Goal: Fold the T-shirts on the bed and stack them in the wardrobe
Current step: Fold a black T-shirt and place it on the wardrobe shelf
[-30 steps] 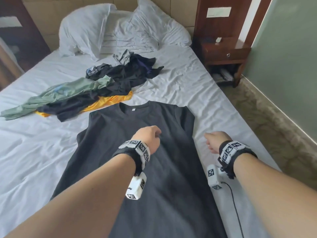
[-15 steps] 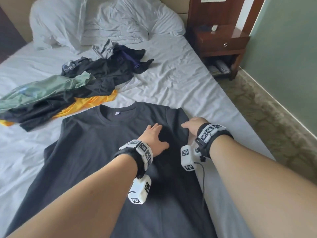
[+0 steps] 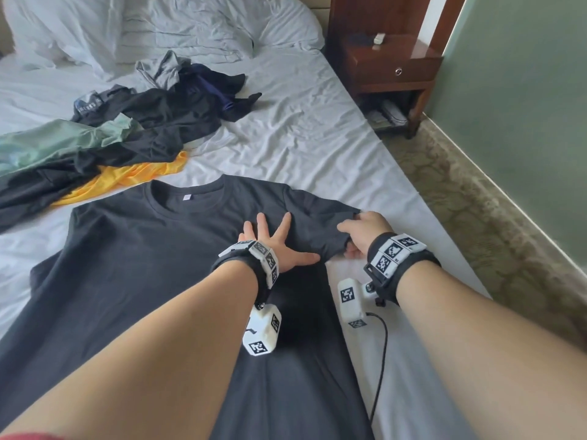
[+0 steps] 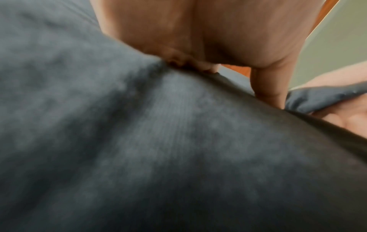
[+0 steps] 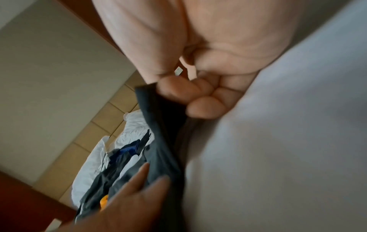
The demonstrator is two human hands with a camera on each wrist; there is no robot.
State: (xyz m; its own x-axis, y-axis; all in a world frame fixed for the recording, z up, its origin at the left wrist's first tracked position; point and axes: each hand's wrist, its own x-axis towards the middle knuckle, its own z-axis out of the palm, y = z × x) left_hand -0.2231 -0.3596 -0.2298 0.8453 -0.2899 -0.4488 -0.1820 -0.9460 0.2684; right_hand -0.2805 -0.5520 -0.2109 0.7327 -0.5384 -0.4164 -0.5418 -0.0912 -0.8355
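At the far left of the bed (image 3: pixel 317 128) lies a heap of unfolded T-shirts (image 3: pixel 127 134), green, black, yellow and navy, well apart from the hands and not yet dealt with. Nearer, a dark grey T-shirt (image 3: pixel 143 265) is spread flat, collar toward the pillows (image 3: pixel 158 23), its hem running off the near edge of the view. The left hand (image 3: pixel 273 246) lies on its chest with fingers spread wide and flat, pinning the cloth just inside the right shoulder. Just to the right of it, the right hand (image 3: pixel 362 236) has its fingers curled round the edge of the right sleeve (image 3: pixel 324 214); the right wrist view shows the fingertips (image 5: pixel 174 89) bunching that hem against the palm. The step in hand looks like the first side fold of this shirt. The next move, as I judge it, calls for the right hand to carry the sleeve leftward over the line the left hand holds, which must then slide clear so the flap lies smooth. Open sheet lies beyond the collar and to the right of the shirt, but the bed's right edge is near, with carpet (image 3: pixel 460 201) and a wooden nightstand (image 3: pixel 390 61) past it. The heap on the left crowds the other shoulder. No wardrobe is in view.
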